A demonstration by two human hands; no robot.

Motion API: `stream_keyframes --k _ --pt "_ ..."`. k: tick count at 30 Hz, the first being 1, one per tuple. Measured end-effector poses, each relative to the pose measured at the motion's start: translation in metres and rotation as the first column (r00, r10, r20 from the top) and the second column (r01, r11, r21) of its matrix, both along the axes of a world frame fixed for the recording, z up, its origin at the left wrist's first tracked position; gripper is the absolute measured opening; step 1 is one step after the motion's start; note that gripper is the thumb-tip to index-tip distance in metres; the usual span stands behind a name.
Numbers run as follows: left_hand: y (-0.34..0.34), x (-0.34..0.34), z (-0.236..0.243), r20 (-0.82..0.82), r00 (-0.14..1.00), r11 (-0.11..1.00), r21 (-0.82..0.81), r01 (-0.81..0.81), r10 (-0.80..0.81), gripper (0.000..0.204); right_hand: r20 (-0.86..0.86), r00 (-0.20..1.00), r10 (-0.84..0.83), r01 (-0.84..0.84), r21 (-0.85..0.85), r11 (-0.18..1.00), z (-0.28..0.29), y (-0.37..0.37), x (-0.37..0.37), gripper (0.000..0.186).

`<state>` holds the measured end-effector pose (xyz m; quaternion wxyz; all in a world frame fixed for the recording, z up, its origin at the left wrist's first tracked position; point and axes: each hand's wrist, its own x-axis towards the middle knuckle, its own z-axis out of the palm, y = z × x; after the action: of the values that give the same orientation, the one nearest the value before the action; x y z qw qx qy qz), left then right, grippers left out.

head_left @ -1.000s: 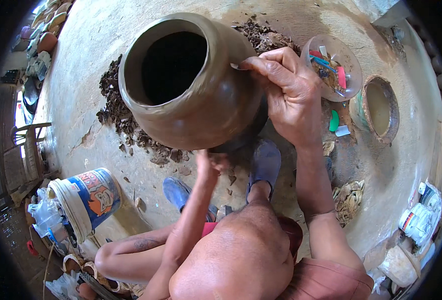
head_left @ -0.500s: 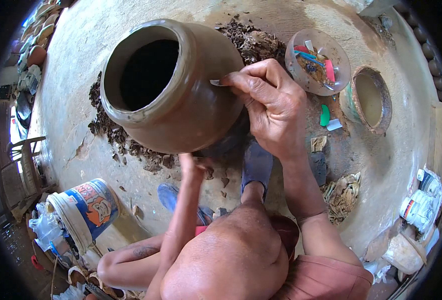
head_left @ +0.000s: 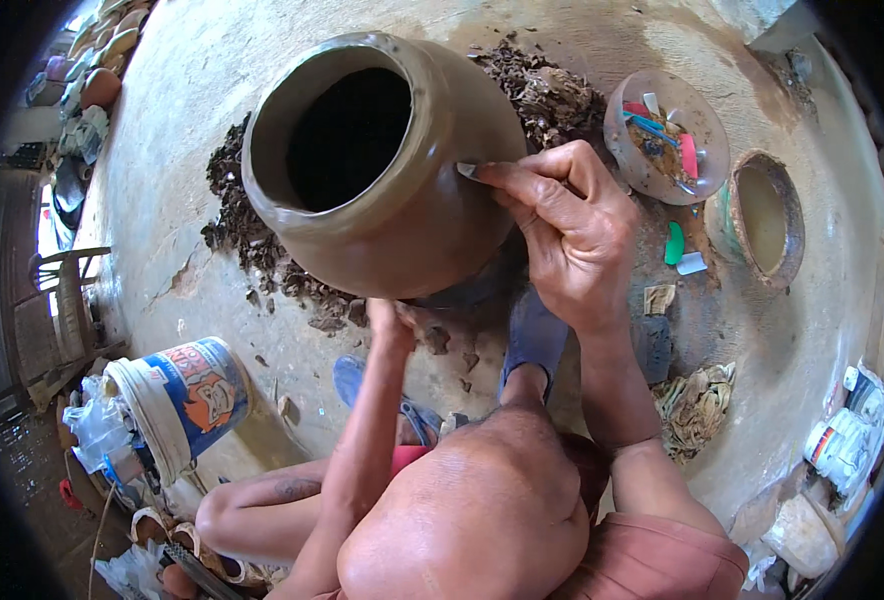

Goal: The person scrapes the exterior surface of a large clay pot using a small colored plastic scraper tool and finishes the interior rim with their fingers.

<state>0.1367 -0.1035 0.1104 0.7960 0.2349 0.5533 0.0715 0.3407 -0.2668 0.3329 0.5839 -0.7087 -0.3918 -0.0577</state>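
A large brown clay pot (head_left: pixel 452 215) with a wide dark mouth and thick rim stands tilted in front of me. My right hand (head_left: pixel 582 230) is at its right shoulder. Thumb and fingers pinch a small, thin, pale scraper (head_left: pixel 467 170), whose edge touches the wet, shiny clay. Below the pot's near side is my left hand (head_left: pixel 392 325), close to the pot's underside. Its fingers are mostly hidden, so their grip does not show.
Dark clay scraps (head_left: pixel 552 105) surround the pot. At right are a clear bowl (head_left: pixel 717 165) of small coloured tools, a crusted pot of cloudy water (head_left: pixel 797 225), and a green scraper (head_left: pixel 674 243). A tilted white-and-blue bucket (head_left: pixel 152 410) stands left; my sandalled foot (head_left: pixel 537 340) is below the pot.
The view has shifted, so the whole scene sits farther right. The scraper stays at the pot's shoulder in my right hand. My left hand, blurred before, is sharper below the pot.
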Motion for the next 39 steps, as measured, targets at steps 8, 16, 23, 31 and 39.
stream_keyframes --k 8,16,23,31,39 --pt "-0.079 0.009 0.01 -0.091 0.995 0.987 0.152 0.054 -0.04 0.06 -0.051 0.998 -0.029 0.03 0.033 0.999 -0.015 -0.005 -0.011 0.026" --pt "0.04 -0.017 -0.019 0.13 0.992 0.876 0.477 -0.068 0.007 0.06 -0.031 0.999 -0.029 0.032 0.086 0.996 -0.013 -0.007 -0.016 0.029" --pt "-0.111 0.011 0.005 -0.117 0.988 0.995 -0.022 0.098 -0.099 0.076 -0.059 0.997 -0.039 0.043 0.063 0.997 -0.015 -0.012 -0.015 0.032" --pt "0.023 0.004 -0.002 -0.072 0.987 0.853 0.514 -0.086 0.143 0.043 -0.052 0.998 -0.037 0.044 0.121 0.992 -0.014 0.0 -0.015 0.031" --pt "-0.117 0.014 0.003 -0.089 0.984 0.985 -0.083 0.149 -0.156 0.083 -0.085 0.995 -0.06 0.065 0.064 0.996 -0.024 -0.014 -0.013 0.028"
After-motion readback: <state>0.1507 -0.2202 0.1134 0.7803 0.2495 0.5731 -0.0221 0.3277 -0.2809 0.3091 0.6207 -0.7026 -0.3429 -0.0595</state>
